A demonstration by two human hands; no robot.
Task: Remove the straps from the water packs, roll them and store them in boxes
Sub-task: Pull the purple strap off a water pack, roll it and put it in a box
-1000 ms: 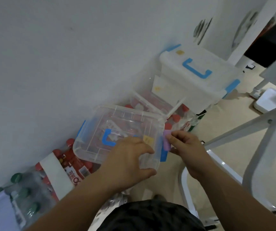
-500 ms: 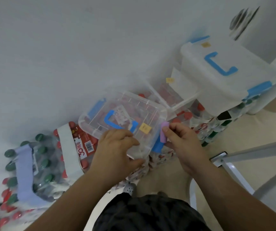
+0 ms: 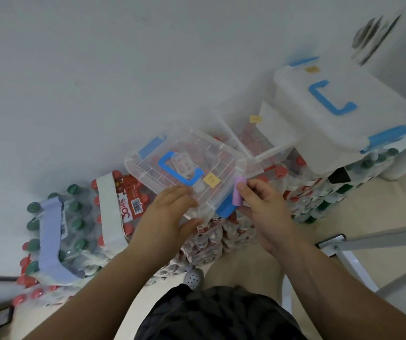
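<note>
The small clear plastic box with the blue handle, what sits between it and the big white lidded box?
In the head view, an open clear plastic bin with a yellow sticker lies between them.

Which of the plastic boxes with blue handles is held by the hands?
The small clear plastic box, gripped at its near edge by the left hand. The large white box stands untouched at the right. The right hand pinches a pink rolled strap.
</note>
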